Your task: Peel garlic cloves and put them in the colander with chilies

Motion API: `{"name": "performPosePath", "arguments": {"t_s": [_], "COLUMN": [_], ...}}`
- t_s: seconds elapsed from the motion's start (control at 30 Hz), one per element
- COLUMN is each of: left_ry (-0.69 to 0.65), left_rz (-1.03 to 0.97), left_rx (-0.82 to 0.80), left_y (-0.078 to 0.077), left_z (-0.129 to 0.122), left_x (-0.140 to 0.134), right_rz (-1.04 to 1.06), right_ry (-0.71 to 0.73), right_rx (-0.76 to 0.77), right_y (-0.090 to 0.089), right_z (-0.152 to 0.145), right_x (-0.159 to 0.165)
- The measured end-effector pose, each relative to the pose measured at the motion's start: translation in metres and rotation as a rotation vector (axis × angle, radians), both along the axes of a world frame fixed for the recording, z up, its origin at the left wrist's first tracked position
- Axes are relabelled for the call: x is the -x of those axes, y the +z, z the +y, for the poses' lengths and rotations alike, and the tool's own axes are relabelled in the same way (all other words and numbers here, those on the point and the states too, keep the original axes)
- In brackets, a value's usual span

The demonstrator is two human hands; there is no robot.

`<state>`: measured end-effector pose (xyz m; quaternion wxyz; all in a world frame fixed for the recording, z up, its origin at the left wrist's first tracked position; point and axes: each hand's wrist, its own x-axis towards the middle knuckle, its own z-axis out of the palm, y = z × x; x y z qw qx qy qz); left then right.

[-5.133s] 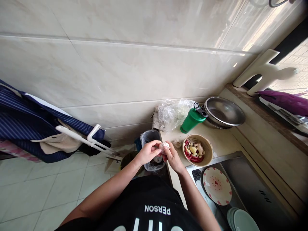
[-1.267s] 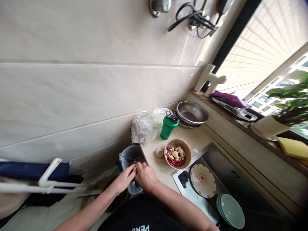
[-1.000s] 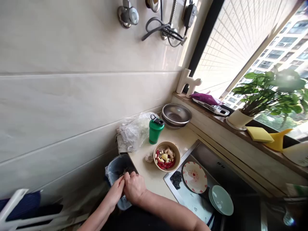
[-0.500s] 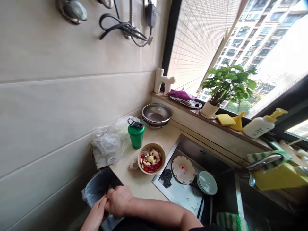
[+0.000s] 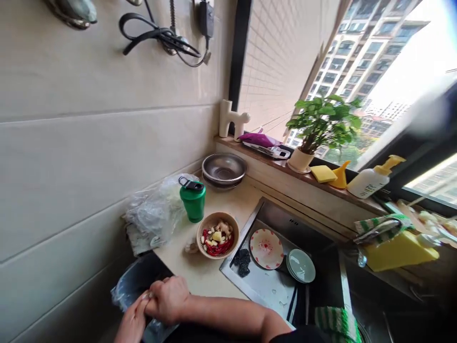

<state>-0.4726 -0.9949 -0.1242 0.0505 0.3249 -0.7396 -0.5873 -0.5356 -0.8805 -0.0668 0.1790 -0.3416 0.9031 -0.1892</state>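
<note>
Kitchen, steel sink (image 5: 262, 288) with patterned plate (image 5: 266, 248), food basket (image 5: 210, 222), metal bowls (image 5: 224, 166) on counter (image 5: 203, 281)

The desk (image 5: 205, 281) lies at the lower centre of the frame, the sink (image 5: 266, 288) to its right, the bin (image 5: 130, 281) at lower left, partly behind the fingers (image 5: 154, 289). On the desk, the basket (image 5: 209, 222) sits beside the sink, the bottle (image 5: 193, 205) behind it, the bag (image 5: 157, 209) left of the bottle, the basins (image 5: 224, 168) farther back. In the sink, a plate (image 5: 266, 249) lies left of stacked bowls (image 5: 303, 266)

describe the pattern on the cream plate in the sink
The plate has reddish rim spots and a red centre motif, clearest in the head view.
</note>
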Motion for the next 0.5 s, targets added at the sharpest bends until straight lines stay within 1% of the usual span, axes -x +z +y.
{"name": "performPosePath", "arguments": {"t_s": [0.03, 0.13, 0.17, 0.23, 0.3, 0.37, 0.43, 0.47, 0.5], "left_ry": [-0.021, -0.164, -0.173, -0.132, -0.033, 0.058, 0.091, 0.087, 0.074], "left_rz": [0.01, 0.044, 0.061, 0.103, 0.15, 0.169, 0.18, 0.182, 0.182], "left_rx": [0.008, 0.074, 0.108, 0.145, 0.172, 0.204, 0.243, 0.263, 0.28], "left_y": [0.004, 0.019, 0.023, 0.027, 0.029, 0.032, 0.037, 0.04, 0.042], "left_z": [0.001, 0.008, 0.01, 0.011, 0.011, 0.011, 0.013, 0.014, 0.016], "left_x": [-0.001, -0.004, -0.003, 0.001, 0.004, 0.005, 0.003, 0.002, 0.0], "right_rz": [0.003, -0.027, -0.045, -0.11, -0.18, -0.429, -0.695, -0.777, -0.803], "right_ry": [0.002, 0.06, 0.047, 0.016, -0.031, -0.087, -0.131, -0.147, -0.161], "right_rx": [0.042, 0.23, 0.287, 0.405, 0.52, 0.54, 0.518, 0.519, 0.534], "right_y": [-0.002, -0.008, -0.01, -0.014, -0.016, -0.015, -0.014, -0.013, -0.013], "right_z": [0.002, 0.008, 0.009, 0.008, 0.007, 0.007, 0.007, 0.007, 0.006], "right_x": [-0.001, -0.002, -0.001, 0.003, 0.005, 0.004, 0.002, 0.001, -0.001]}}
